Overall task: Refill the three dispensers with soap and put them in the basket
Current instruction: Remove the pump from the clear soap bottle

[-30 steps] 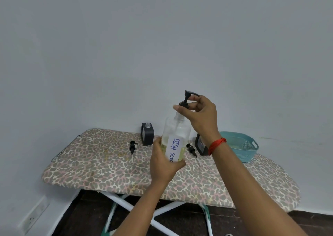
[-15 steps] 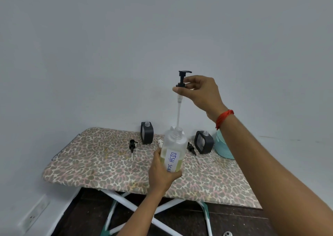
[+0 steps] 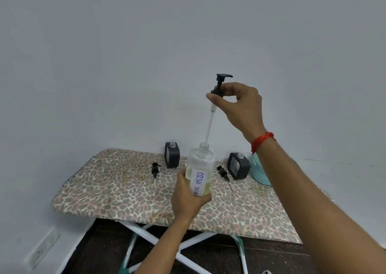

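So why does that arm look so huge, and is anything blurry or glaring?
Head view: the wide-angle lens swells the near right forearm; light is soft and even, no glare or hard shadows; the label on the soap bottle reads sharply, and the pump in the right hand is crisp.

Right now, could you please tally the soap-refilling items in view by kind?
Soap bottle: 1
Black dispensers: 2
Pump heads: 3
Basket: 1
Total: 7

Left hand (image 3: pixel 188 198) low, fingers (image 3: pixel 205 197) wrapped round soap bottle (image 3: pixel 200 162), right hand (image 3: pixel 242 106) held high — fingers pinching pump (image 3: pixel 219 83) collar, forearm outstretched
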